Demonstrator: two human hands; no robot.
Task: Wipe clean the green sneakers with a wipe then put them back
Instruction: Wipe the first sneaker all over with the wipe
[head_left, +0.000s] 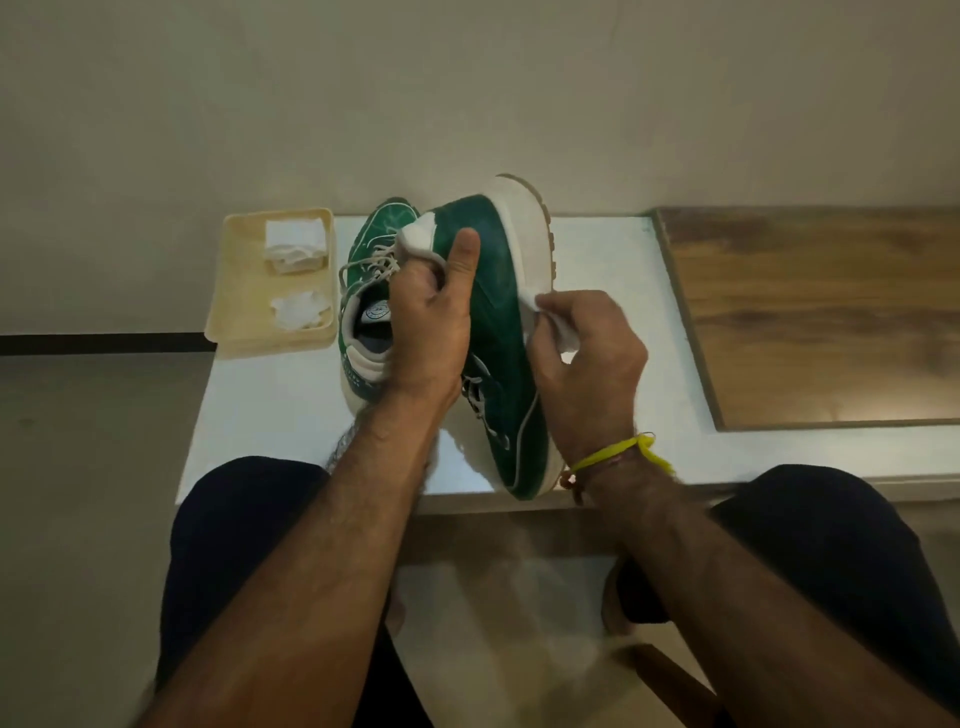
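Nothing here can be read. A round printed badge sits on the insole of the sneaker on the surface (371, 312), centre left of the frame, but its lettering is too small and blurred. The held sneaker (498, 291), at centre, bears pale line markings, no legible letters or numbers.

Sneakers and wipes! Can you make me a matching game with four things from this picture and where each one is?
Things:
1. held sneaker
2. second sneaker
3. wipe
4. folded wipes

Places:
A. in the cream tray
B. pinched in the right hand
C. gripped by the left hand, tipped on its side
D. standing on the white table

Pairs: 1-C, 2-D, 3-B, 4-A
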